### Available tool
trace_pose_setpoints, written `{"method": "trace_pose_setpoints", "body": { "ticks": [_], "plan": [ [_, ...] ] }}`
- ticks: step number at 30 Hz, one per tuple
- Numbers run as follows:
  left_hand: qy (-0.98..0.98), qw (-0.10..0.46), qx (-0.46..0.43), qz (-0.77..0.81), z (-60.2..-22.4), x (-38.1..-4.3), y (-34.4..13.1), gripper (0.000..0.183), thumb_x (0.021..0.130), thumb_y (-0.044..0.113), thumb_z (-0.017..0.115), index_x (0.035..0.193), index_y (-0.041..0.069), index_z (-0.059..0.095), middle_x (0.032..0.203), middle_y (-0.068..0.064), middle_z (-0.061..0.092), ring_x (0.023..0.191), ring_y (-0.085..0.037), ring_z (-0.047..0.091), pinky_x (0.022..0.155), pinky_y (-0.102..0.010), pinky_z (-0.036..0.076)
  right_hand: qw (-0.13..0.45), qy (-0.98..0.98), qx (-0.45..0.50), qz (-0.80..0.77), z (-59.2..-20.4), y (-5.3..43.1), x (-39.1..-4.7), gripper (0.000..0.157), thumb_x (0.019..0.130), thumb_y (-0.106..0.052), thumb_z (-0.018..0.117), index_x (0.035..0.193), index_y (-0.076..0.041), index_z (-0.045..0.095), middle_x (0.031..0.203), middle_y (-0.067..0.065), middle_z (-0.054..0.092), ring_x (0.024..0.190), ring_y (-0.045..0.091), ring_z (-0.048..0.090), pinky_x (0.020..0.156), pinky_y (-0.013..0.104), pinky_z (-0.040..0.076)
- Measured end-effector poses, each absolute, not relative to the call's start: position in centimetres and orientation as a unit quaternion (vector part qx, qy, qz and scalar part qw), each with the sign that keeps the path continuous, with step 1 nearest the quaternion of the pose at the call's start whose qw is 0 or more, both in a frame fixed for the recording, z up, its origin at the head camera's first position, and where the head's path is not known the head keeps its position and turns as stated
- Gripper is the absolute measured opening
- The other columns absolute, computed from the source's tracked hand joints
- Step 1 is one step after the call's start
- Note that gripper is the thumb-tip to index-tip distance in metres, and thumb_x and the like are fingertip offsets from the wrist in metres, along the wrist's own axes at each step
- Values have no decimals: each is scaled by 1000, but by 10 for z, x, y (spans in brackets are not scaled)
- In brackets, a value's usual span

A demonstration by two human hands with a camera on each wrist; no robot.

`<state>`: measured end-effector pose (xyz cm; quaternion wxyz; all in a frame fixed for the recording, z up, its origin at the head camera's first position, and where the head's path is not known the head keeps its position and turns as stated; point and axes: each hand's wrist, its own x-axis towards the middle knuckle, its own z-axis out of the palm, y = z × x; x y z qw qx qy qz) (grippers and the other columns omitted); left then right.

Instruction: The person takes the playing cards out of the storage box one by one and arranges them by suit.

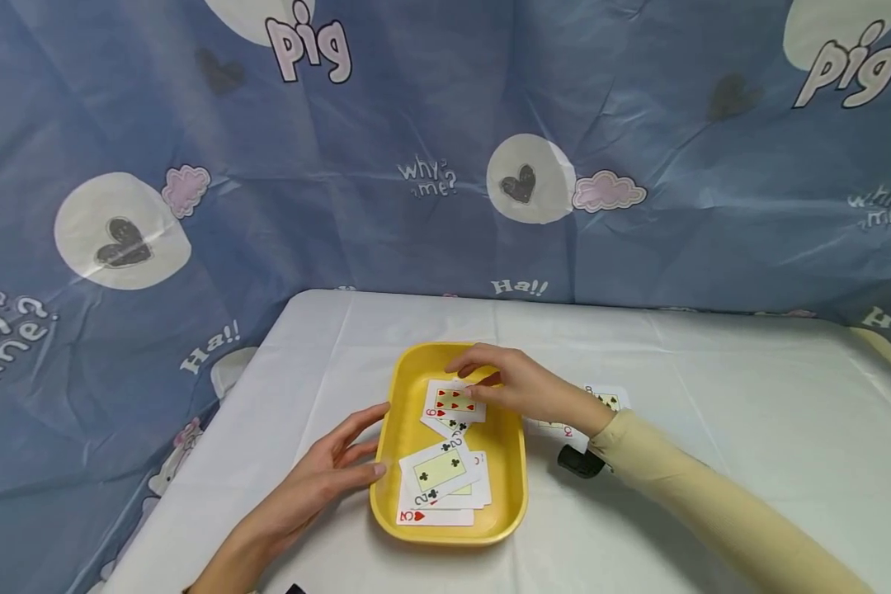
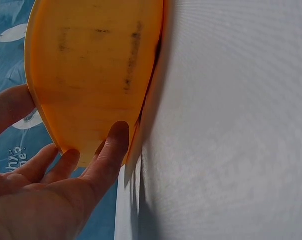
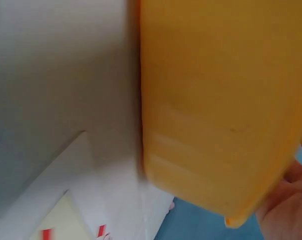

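A yellow tray [image 1: 506,495] on the white table holds several playing cards. My left hand [image 1: 327,474] is at its left side, the fingers loosely spread. In the left wrist view, the fingertips are right at the tray's outer wall [image 2: 90,65]. My right hand [image 1: 516,381] reaches over the tray's far end, fingers bent and parted from the thumb. The thumb tip overlaps a red hearts card [image 1: 453,403], which lies over a clubs card. Nearer me in the tray, a two of clubs [image 1: 440,470] lies on a three of hearts [image 1: 431,517] and other cards.
Right of the tray, more cards [image 1: 607,396] lie on the white tablecloth [image 1: 713,396], partly hidden by my right forearm. A small black object [image 1: 581,462] lies beside them. Behind the table hangs a blue printed cloth [image 1: 416,99].
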<state>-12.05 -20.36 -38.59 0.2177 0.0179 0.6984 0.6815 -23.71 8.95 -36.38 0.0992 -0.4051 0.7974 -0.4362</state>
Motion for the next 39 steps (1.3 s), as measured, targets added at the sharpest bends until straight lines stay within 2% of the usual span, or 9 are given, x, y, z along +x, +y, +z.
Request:
{"method": "trace_pose_setpoints", "body": {
  "ticks": [5, 11, 14, 17, 20, 25, 28, 34, 39],
  "plan": [
    [701, 216, 21, 679, -386, -121, -202, 72, 88, 17, 74, 150, 26, 39, 156, 1, 28, 134, -26, 44, 100, -40, 45, 133, 804, -427, -392, -364, 73, -254, 33, 93, -3, 67, 126, -6, 63, 123, 6, 63, 112, 25, 58, 95, 40, 48],
    [700, 219, 24, 680, -386, -120, -202, 70, 89, 16, 73, 150, 27, 39, 156, 1, 28, 135, -26, 44, 99, -40, 45, 195, 804, -449, -338, -366, 61, -267, 34, 95, 1, 61, 128, -8, 62, 129, 3, 59, 118, 25, 56, 99, 38, 45],
    [699, 219, 28, 681, -386, -120, -202, 71, 89, 15, 73, 150, 26, 38, 156, 0, 28, 135, -26, 43, 99, -39, 46, 210, 808, -464, -297, -366, 56, -270, 39, 93, 3, 62, 130, -8, 61, 130, 5, 57, 113, 24, 55, 97, 37, 46],
    [698, 220, 28, 681, -385, -120, -202, 71, 89, 15, 72, 150, 27, 38, 156, 0, 28, 135, -26, 43, 98, -39, 46, 212, 809, -487, -251, -366, 52, -270, 46, 89, 5, 65, 132, -9, 59, 128, 7, 55, 100, 27, 54, 85, 30, 47],
    [696, 221, 28, 683, -384, -119, -201, 70, 89, 14, 72, 150, 26, 39, 156, 0, 28, 135, -27, 42, 98, -40, 46, 210, 814, -501, -206, -366, 48, -268, 52, 86, 4, 68, 134, -12, 59, 129, 7, 51, 93, 27, 51, 75, 26, 42],
    [696, 219, 28, 684, -384, -118, -202, 70, 89, 14, 73, 149, 26, 39, 157, -3, 26, 136, -29, 42, 99, -41, 46, 224, 829, -489, -150, -368, 44, -266, 54, 87, -7, 72, 137, -22, 58, 138, -1, 44, 110, 17, 46, 89, 26, 40],
    [696, 218, 27, 684, -384, -118, -202, 70, 89, 15, 73, 149, 26, 39, 157, -3, 27, 136, -29, 41, 99, -41, 46, 234, 830, -485, -148, -368, 41, -266, 52, 88, -11, 74, 136, -24, 59, 137, -2, 44, 114, 15, 43, 94, 26, 38],
    [696, 213, 30, 685, -385, -118, -203, 70, 89, 14, 73, 150, 26, 39, 157, -3, 28, 136, -28, 42, 99, -40, 45, 237, 834, -465, -180, -371, 39, -264, 43, 86, -13, 77, 125, -24, 63, 124, 0, 45, 101, 16, 46, 86, 26, 41],
    [693, 213, 35, 688, -385, -118, -204, 71, 89, 13, 72, 150, 25, 38, 157, -4, 27, 136, -28, 41, 99, -39, 45, 204, 836, -471, -194, -376, 37, -263, 44, 84, -14, 80, 121, -27, 59, 116, -2, 47, 97, 15, 46, 83, 26, 41]
  ]
}}
